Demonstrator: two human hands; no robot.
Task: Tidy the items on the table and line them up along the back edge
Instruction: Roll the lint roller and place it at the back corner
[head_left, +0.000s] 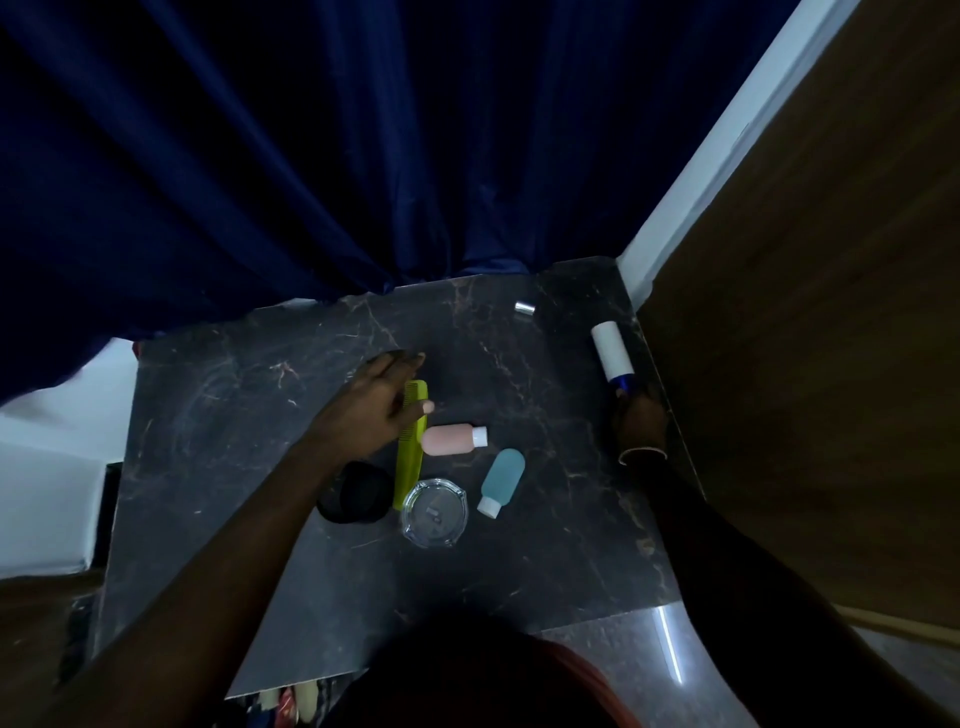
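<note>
Stretching out straight and relaxed, the fingers (401, 364) of the left hand (374, 410) are covering the far end of the yellow-green comb (408, 462) — a long toothed strip lying mid-tabletop (234, 415) beside the pink bottle (449, 439). The right hand (641, 423) is meeting the white tube (612, 348) at the right edge — its grip too dark to tell.

Your left hand (382, 410) lies over the upper end of the green comb (408, 462) at centre frame, fingers stretched out. At the right edge, your right hand (641, 423) grips the blue end of the white roller (612, 348). The pink bottle (449, 439), teal bottle (501, 478) and glass ashtray (434, 514) sit lower centre.
</note>
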